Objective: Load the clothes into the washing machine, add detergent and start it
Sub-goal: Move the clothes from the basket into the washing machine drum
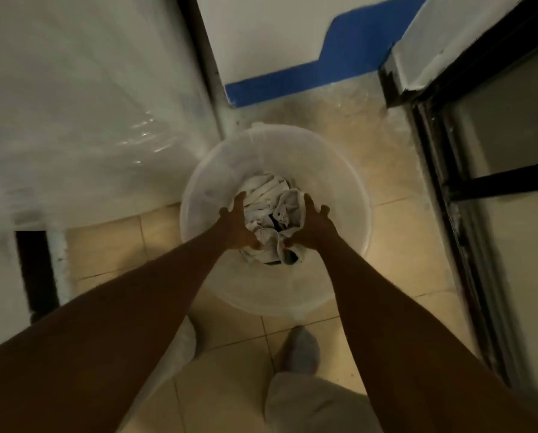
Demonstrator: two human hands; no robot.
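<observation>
A pale translucent bucket point(199, 195) stands on the tiled floor in front of me. Inside lies a crumpled heap of light clothes point(271, 210) with some dark cloth showing underneath. Both my arms reach down into the bucket. My left hand point(236, 223) presses against the left side of the heap and my right hand point(313, 225) against its right side, fingers spread and pointing down, cupping the clothes between them. The fingertips are hidden in the cloth, so the grip itself is hard to make out.
A big white appliance wrapped in shiny plastic film point(83, 120) fills the left side. A dark-framed door or cabinet point(467, 189) stands at the right. A white wall with a blue band point(292, 79) is behind the bucket. My feet point(299, 348) stand on beige tiles.
</observation>
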